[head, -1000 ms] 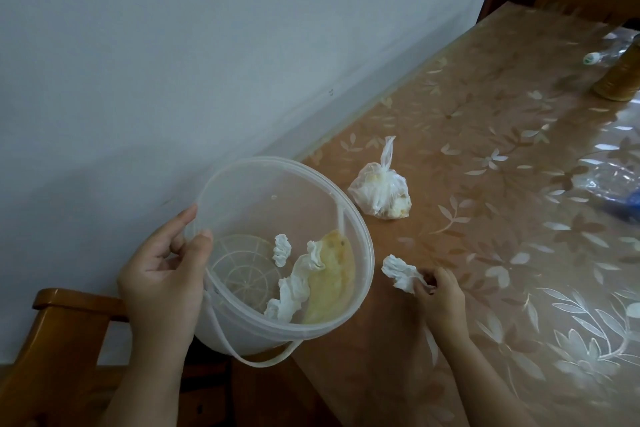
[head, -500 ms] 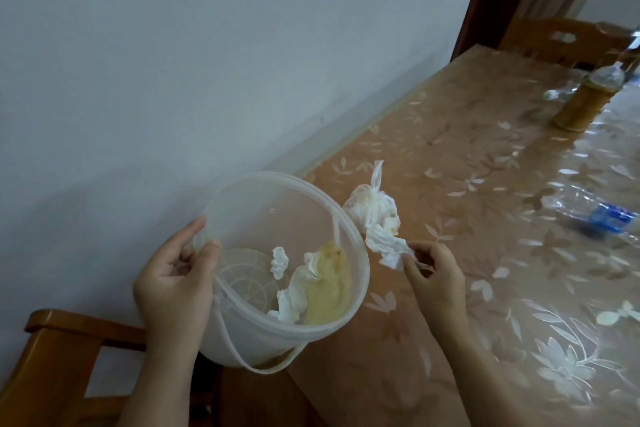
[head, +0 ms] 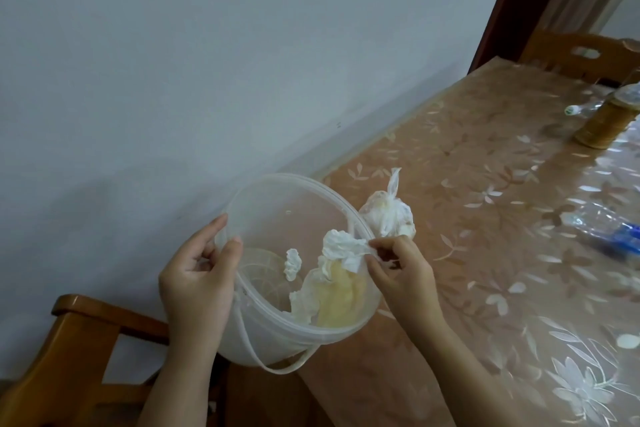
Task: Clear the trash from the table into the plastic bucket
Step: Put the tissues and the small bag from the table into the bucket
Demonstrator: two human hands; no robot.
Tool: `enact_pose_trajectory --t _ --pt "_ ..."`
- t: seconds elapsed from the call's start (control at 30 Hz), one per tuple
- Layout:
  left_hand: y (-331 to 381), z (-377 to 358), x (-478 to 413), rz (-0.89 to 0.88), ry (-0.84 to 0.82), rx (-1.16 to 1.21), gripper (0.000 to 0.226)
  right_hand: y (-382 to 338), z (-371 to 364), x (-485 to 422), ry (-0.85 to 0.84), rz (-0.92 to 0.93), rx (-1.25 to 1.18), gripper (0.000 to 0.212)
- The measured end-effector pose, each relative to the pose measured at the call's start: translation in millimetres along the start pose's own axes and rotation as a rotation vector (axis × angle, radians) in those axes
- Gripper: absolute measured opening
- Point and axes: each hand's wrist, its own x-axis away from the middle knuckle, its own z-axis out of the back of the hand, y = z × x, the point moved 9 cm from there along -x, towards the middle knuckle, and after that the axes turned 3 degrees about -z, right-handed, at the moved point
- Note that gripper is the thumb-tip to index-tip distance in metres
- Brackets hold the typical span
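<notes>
Now crumpled white tissue wad is pinched in right hand fingertips, over rim of translucent round plastic bucket. Bucket's wall is clamped by left hand, mouth tilted up twd table. Wad's long axis runs roughly left-right; should be let go w/ wad fully inside rim.

The left hand held a clear plastic bucket while the right hand pinched a crumpled tissue over its rim.
</notes>
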Motion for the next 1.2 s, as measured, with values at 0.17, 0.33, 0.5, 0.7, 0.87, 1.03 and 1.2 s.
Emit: enact_pose_trajectory --t 0.17,0.33,0.5,0.7,0.87,1.03,1.2 --pt "-2.4 3.3 0.0 -0.006 0.005 -0.01 0.04 0.9 -15.4 4.0 -0.102 0.032 0.055 0.024" --pt "-3.5 3.5 -3.7 -0.012 -0.002 -0.045 0.038 19.2 -10.2 -1.1 -0.075 0.003 0.062 0.026" --pt "-6.1 -1.6 -9.0 0.002 -0.01 -0.056 0.036 54.8 -1.9 -15.1 -0.047 -0.091 0.1 0.039" --pt "-5.1 -16.0 -20.3 -0.009 -0.018 -0.072 0.037 97.5 0.0 -44.8 -0.047 -0.165 0.193 0.05" --pt "-8.9 -21.7 -31.8 0.001 0.007 -0.108 0.038 131.8 -6.7 -64.8 -0.024 -0.259 0.215 0.058" --pt "-11.0 -26.9 -40.1 0.009 0.029 -0.135 0.037 156.5 -16.1 -81.7 0.007 -0.311 0.216 0.063" --pt "-15.5 -32.8 -47.8 0.004 0.046 -0.132 0.037 163.5 -24.8 -99.6 -0.001 -0.289 0.217 0.065"
